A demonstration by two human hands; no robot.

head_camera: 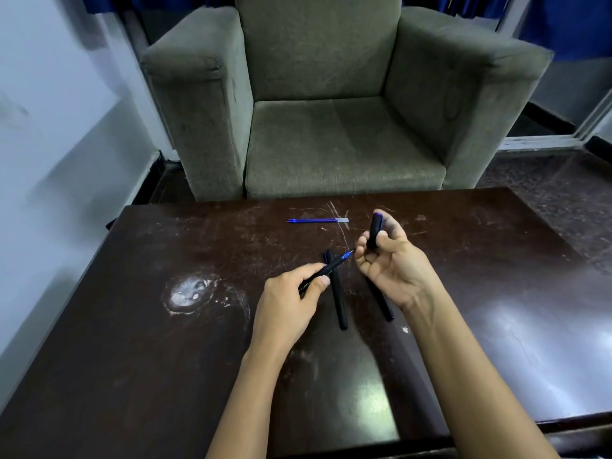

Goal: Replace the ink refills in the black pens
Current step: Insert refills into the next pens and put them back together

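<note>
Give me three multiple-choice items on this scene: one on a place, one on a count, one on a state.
1. Where do the blue refills lie?
A) in a cup
B) on the table, near its far edge
C) in a drawer

2. How many black pens lie unheld on the table?
A) none
B) two
C) five

3. The pen in the left hand is:
A) capped
B) snapped in half
C) uncapped, blue tip bare

Key: 1B, they rest on the dark tabletop. 2B, one lies below the held pen, another beside the right wrist. 3C, the right hand holds the cap apart.
</note>
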